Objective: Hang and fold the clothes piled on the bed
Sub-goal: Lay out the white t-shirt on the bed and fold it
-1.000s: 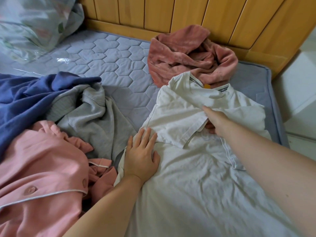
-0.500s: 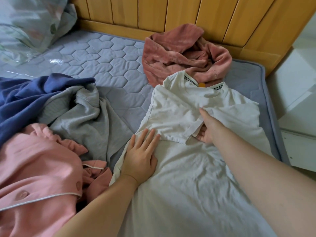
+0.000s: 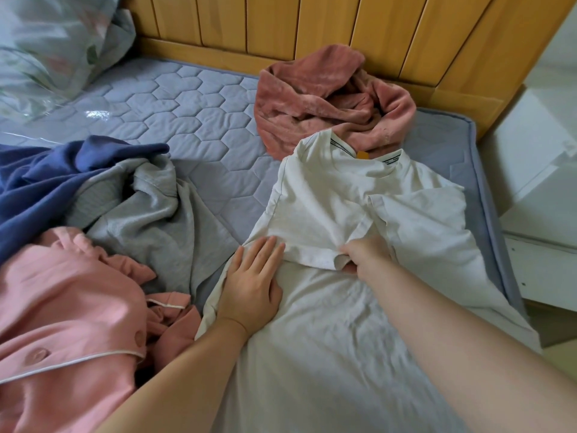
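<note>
So the white t-shirt is spread flat on the bed, on the right half, and it takes up most of the space in front of the person. Its long axis runs from the near edge of the view toward the wooden headboard, with the collar at the far end and the hem end closest to the camera. The collar end touches, maybe slightly overlaps, the dusty pink fleece garment bunched against the headboard.

The left hand lies flat on the shirt's left side, fingers straight and close together, palm down, not gripping anything. Its fingertips reach the hem of the left sleeve, which is folded inward across the chest. The right hand is just to the right of that, about mid-shirt, with fingers curled on the corner of that folded sleeve's cuff, pinching the fabric. The 2 hands are near each other but not touching.

Left of the shirt there's a pile: a grey garment just beside it, a blue garment behind that, and a pink pajama top with buttons in the near left corner.
</note>
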`<control>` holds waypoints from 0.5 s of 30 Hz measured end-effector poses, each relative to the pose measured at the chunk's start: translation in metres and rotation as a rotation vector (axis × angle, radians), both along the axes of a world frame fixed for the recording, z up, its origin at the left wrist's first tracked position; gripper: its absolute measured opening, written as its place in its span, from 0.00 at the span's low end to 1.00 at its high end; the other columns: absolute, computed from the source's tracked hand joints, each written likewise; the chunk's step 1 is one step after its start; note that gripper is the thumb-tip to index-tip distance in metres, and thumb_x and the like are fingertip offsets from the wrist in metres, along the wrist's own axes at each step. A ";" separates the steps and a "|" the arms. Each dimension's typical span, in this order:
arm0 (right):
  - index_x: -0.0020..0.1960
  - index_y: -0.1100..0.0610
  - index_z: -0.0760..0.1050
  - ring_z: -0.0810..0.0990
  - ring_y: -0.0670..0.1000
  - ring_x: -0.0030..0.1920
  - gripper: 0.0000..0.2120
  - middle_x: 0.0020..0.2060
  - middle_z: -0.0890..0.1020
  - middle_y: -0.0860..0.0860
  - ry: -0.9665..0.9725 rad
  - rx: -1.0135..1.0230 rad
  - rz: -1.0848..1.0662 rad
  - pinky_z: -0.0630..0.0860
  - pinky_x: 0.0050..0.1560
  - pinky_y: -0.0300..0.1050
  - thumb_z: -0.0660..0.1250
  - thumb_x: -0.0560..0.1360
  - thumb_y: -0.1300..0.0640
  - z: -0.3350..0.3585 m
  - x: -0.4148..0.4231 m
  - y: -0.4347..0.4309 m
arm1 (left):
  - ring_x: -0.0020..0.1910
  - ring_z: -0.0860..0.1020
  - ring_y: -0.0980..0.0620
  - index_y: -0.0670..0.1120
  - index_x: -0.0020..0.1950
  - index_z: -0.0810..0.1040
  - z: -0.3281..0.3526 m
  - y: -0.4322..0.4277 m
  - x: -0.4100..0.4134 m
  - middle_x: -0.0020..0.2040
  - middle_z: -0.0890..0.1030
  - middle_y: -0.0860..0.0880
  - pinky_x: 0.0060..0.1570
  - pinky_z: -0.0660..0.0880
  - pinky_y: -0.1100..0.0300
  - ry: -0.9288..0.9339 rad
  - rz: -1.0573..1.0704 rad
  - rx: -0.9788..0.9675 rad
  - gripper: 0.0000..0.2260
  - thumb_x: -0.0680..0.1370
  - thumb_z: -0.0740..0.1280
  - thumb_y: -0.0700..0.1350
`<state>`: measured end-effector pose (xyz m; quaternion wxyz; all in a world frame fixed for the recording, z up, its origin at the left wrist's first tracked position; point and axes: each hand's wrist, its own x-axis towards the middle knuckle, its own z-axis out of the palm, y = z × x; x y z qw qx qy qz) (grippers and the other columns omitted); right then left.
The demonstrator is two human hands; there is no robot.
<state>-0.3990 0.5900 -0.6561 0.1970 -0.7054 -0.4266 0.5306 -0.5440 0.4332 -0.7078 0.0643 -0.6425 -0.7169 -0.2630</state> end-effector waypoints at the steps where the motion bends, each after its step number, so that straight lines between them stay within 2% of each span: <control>1: 0.49 0.62 0.75 0.79 0.57 0.37 0.07 0.43 0.81 0.58 -0.103 0.089 0.045 0.80 0.32 0.49 0.68 0.71 0.66 0.001 0.002 0.000 | 0.70 0.68 0.46 0.42 0.69 0.73 0.000 0.000 -0.001 0.69 0.72 0.46 0.66 0.66 0.42 -0.001 -0.003 0.010 0.25 0.71 0.58 0.42; 2: 0.48 0.61 0.76 0.80 0.57 0.37 0.08 0.41 0.81 0.57 -0.124 0.142 0.057 0.81 0.32 0.49 0.68 0.70 0.62 0.004 0.003 0.002 | 0.69 0.69 0.46 0.42 0.68 0.74 0.000 0.001 -0.001 0.69 0.73 0.45 0.66 0.67 0.43 0.000 -0.007 0.019 0.25 0.71 0.58 0.41; 3: 0.48 0.61 0.77 0.82 0.58 0.39 0.11 0.41 0.82 0.57 -0.095 0.149 0.040 0.82 0.37 0.52 0.68 0.68 0.58 0.007 0.005 0.007 | 0.69 0.70 0.46 0.41 0.67 0.75 0.000 0.002 -0.001 0.68 0.74 0.45 0.66 0.67 0.43 0.006 -0.011 0.026 0.24 0.71 0.58 0.41; 5: 0.50 0.59 0.77 0.82 0.59 0.44 0.19 0.44 0.83 0.56 0.056 0.071 -0.100 0.81 0.47 0.56 0.69 0.64 0.49 0.012 0.009 0.022 | 0.68 0.71 0.45 0.41 0.65 0.77 -0.001 0.002 -0.001 0.67 0.75 0.44 0.66 0.67 0.44 0.024 -0.016 0.035 0.22 0.71 0.59 0.41; 7: 0.47 0.57 0.76 0.82 0.58 0.44 0.18 0.46 0.82 0.55 0.217 -0.014 -0.200 0.80 0.50 0.56 0.72 0.65 0.46 0.014 0.010 0.037 | 0.67 0.71 0.44 0.42 0.63 0.78 -0.002 0.002 -0.001 0.66 0.76 0.44 0.66 0.66 0.45 0.036 -0.014 0.039 0.21 0.71 0.59 0.41; 9: 0.48 0.57 0.77 0.81 0.55 0.42 0.14 0.44 0.82 0.54 0.286 -0.086 -0.234 0.79 0.45 0.52 0.73 0.70 0.49 0.017 0.007 0.046 | 0.66 0.72 0.44 0.42 0.62 0.79 -0.003 0.002 -0.001 0.66 0.76 0.44 0.66 0.67 0.45 0.035 -0.011 0.043 0.21 0.71 0.59 0.41; 12: 0.48 0.60 0.77 0.79 0.55 0.40 0.04 0.45 0.81 0.55 0.365 -0.081 -0.139 0.75 0.43 0.51 0.69 0.74 0.61 0.028 -0.001 0.054 | 0.66 0.72 0.44 0.42 0.62 0.79 -0.004 0.002 -0.002 0.65 0.77 0.45 0.65 0.67 0.45 0.030 -0.004 0.038 0.21 0.71 0.59 0.42; 13: 0.51 0.61 0.77 0.80 0.56 0.42 0.08 0.48 0.81 0.56 0.373 -0.016 -0.133 0.75 0.44 0.50 0.69 0.72 0.66 0.030 -0.003 0.060 | 0.66 0.72 0.44 0.42 0.62 0.79 -0.004 0.003 -0.002 0.65 0.77 0.45 0.66 0.67 0.45 0.029 -0.003 0.038 0.21 0.71 0.59 0.42; 15: 0.55 0.61 0.78 0.79 0.54 0.45 0.18 0.47 0.81 0.54 0.309 0.247 -0.150 0.76 0.44 0.43 0.69 0.67 0.72 0.038 -0.005 0.069 | 0.66 0.73 0.43 0.42 0.62 0.79 -0.005 0.003 -0.002 0.65 0.77 0.45 0.66 0.66 0.46 0.034 -0.008 0.041 0.21 0.71 0.59 0.41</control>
